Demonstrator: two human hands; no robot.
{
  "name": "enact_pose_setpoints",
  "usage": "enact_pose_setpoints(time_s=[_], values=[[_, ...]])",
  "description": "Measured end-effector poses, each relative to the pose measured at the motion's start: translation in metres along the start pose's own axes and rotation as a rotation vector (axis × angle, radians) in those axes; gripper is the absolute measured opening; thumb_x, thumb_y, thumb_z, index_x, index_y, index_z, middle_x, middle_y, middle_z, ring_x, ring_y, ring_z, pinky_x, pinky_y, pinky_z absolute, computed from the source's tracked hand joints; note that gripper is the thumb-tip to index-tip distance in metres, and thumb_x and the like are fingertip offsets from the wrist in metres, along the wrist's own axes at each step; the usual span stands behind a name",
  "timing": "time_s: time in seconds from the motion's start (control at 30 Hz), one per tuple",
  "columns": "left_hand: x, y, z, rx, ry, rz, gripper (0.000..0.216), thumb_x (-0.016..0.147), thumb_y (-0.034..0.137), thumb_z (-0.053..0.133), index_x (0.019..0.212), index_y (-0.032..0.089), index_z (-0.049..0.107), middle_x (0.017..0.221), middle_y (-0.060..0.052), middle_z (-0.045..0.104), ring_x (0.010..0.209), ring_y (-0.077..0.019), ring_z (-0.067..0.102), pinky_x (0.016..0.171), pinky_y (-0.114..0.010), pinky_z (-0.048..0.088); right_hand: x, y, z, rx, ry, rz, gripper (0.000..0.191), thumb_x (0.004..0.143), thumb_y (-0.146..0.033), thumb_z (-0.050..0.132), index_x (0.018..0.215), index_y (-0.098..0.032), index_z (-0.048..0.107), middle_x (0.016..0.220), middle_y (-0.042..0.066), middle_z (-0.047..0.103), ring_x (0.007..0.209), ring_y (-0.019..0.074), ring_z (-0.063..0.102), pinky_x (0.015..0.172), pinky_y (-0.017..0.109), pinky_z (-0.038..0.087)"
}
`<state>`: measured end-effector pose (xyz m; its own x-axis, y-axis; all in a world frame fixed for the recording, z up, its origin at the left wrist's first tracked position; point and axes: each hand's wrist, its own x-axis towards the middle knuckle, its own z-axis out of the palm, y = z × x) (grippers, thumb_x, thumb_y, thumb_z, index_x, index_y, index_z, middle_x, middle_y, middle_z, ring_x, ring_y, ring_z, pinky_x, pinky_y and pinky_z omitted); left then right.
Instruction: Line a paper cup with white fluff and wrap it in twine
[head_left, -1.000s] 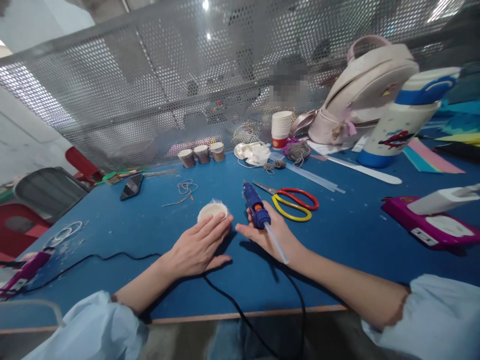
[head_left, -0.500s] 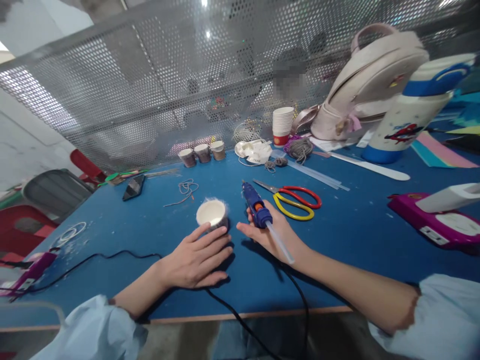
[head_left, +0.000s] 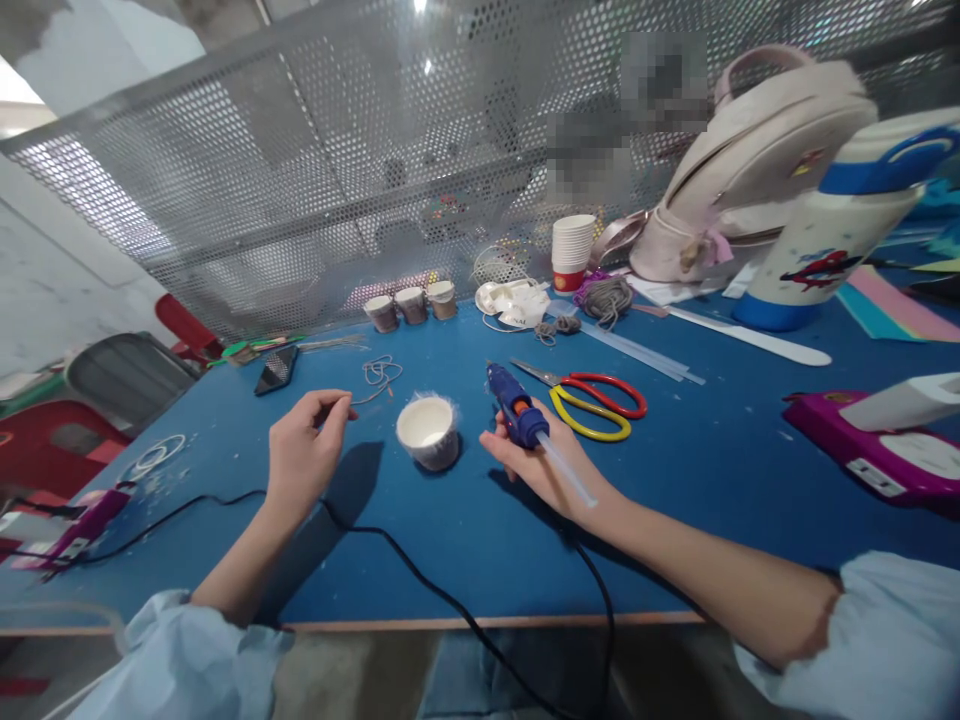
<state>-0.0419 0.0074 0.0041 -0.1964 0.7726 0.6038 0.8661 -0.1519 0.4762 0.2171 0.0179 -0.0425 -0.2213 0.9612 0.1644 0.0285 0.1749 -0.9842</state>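
Note:
A small white paper cup (head_left: 427, 425), its outside wrapped in greyish stringy material with wispy glue threads, stands upright between my hands. My left hand (head_left: 307, 445) is raised left of the cup, thumb and fingers pinched together. Its fingertips overlap the tail of a loose grey string (head_left: 381, 372); whether they grip it I cannot make out. My right hand (head_left: 551, 460) wraps round a blue hot glue gun (head_left: 514, 400), nozzle pointing away from me, a clear glue stick (head_left: 570, 470) sticking out of its back. Red-and-yellow-handled scissors (head_left: 592, 400) lie just beyond it.
Three wrapped cups (head_left: 411, 305), a cup stack (head_left: 571, 255), grey yarn (head_left: 606, 298) and spare glue sticks (head_left: 637, 350) line the back. A bottle (head_left: 817, 250) and purple power strip (head_left: 877, 450) stand right. A black cable (head_left: 405, 555) crosses the front; a phone (head_left: 276, 371) lies left.
My left hand has let go of the cup, lifted and moved left and away from me to the string's tail, its fingers closing into a pinch. My right hand stays with the glue gun.

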Motion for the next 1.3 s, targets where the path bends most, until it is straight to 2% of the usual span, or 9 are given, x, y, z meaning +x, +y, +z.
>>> enact_pose_setpoints(time_s=[0.43, 0.57, 0.7, 0.8, 0.9, 0.97, 1.07, 1.17, 1.3], values=[[-0.002, -0.001, 0.005, -0.036, -0.053, -0.086, 0.044, 0.091, 0.036, 0.039, 0.05, 0.021, 0.039, 0.044, 0.003, 0.044, 0.047, -0.0118, 0.044, 0.054, -0.024, 0.037, 0.008, -0.003, -0.007, 0.165, 0.019, 0.151, 0.022, 0.074, -0.036, 0.063, 0.085, -0.02, 0.053, 0.052, -0.007, 0.05, 0.047, 0.0121, 0.049, 0.047, 0.025, 0.042], [0.002, -0.016, 0.004, 0.124, -0.206, -0.037, 0.015, 0.081, 0.031, 0.05, 0.076, 0.019, 0.058, 0.067, -0.001, 0.06, 0.059, -0.0139, 0.054, 0.059, -0.025, 0.043, 0.007, -0.004, -0.007, 0.212, 0.007, 0.215, 0.021, 0.076, -0.036, 0.061, 0.086, -0.019, 0.055, 0.049, -0.007, 0.048, 0.046, 0.0106, 0.047, 0.045, 0.023, 0.04], [0.003, -0.027, 0.001, 0.136, -0.278, 0.045, 0.036, 0.078, 0.028, 0.048, 0.112, 0.017, 0.055, 0.101, -0.009, 0.064, 0.081, -0.0182, 0.062, 0.074, -0.031, 0.049, 0.006, -0.004, -0.008, 0.206, -0.015, 0.22, 0.018, 0.077, -0.036, 0.061, 0.083, -0.02, 0.054, 0.049, -0.008, 0.047, 0.046, 0.01, 0.047, 0.046, 0.022, 0.039], [-0.002, -0.008, -0.002, 0.154, -0.174, -0.027, 0.027, 0.088, 0.034, 0.041, 0.097, 0.018, 0.061, 0.069, -0.001, 0.061, 0.064, -0.0157, 0.059, 0.07, -0.029, 0.048, 0.006, -0.003, -0.009, 0.213, -0.021, 0.236, 0.019, 0.078, -0.036, 0.061, 0.084, -0.02, 0.054, 0.049, -0.007, 0.048, 0.046, 0.0098, 0.046, 0.045, 0.021, 0.039], [-0.011, 0.028, 0.002, -0.032, -0.094, 0.052, 0.033, 0.085, 0.031, 0.05, 0.117, 0.019, 0.052, 0.095, -0.006, 0.063, 0.082, -0.017, 0.062, 0.073, -0.028, 0.05, 0.007, -0.003, -0.009, 0.208, -0.025, 0.243, 0.02, 0.078, -0.037, 0.061, 0.087, -0.019, 0.056, 0.052, -0.006, 0.049, 0.048, 0.0101, 0.047, 0.046, 0.021, 0.039], [-0.017, 0.05, 0.01, -0.117, -0.223, 0.17, 0.032, 0.086, 0.029, 0.05, 0.116, 0.018, 0.052, 0.11, -0.01, 0.061, 0.1, -0.0201, 0.06, 0.083, -0.032, 0.05, 0.006, -0.004, -0.009, 0.188, -0.014, 0.261, 0.022, 0.078, -0.036, 0.061, 0.092, -0.018, 0.059, 0.054, -0.006, 0.05, 0.049, 0.01, 0.048, 0.046, 0.021, 0.039], [-0.024, 0.066, 0.026, -0.009, -0.418, 0.283, 0.017, 0.086, 0.026, 0.05, 0.098, 0.019, 0.059, 0.098, -0.009, 0.067, 0.095, -0.0228, 0.061, 0.09, -0.041, 0.046, 0.004, -0.003, -0.012, 0.157, -0.005, 0.289, 0.027, 0.078, -0.036, 0.062, 0.098, -0.018, 0.063, 0.057, -0.004, 0.053, 0.049, 0.0098, 0.049, 0.047, 0.021, 0.04], [-0.024, 0.062, 0.033, 0.055, -0.448, 0.351, 0.016, 0.088, 0.023, 0.045, 0.079, 0.019, 0.059, 0.082, -0.006, 0.066, 0.084, -0.021, 0.061, 0.098, -0.047, 0.039, 0.001, -0.003, -0.017, 0.163, -0.016, 0.302, 0.027, 0.077, -0.037, 0.063, 0.098, -0.019, 0.064, 0.056, -0.004, 0.052, 0.049, 0.0101, 0.048, 0.045, 0.02, 0.039], [-0.016, 0.052, 0.025, -0.024, -0.497, 0.34, 0.021, 0.09, 0.024, 0.043, 0.077, 0.019, 0.059, 0.078, -0.004, 0.064, 0.075, -0.0172, 0.058, 0.084, -0.036, 0.045, -0.007, -0.007, -0.022, 0.11, -0.087, 0.314, 0.021, 0.078, -0.036, 0.059, 0.093, -0.021, 0.063, 0.05, -0.006, 0.047, 0.046, 0.0112, 0.045, 0.044, 0.022, 0.037]])
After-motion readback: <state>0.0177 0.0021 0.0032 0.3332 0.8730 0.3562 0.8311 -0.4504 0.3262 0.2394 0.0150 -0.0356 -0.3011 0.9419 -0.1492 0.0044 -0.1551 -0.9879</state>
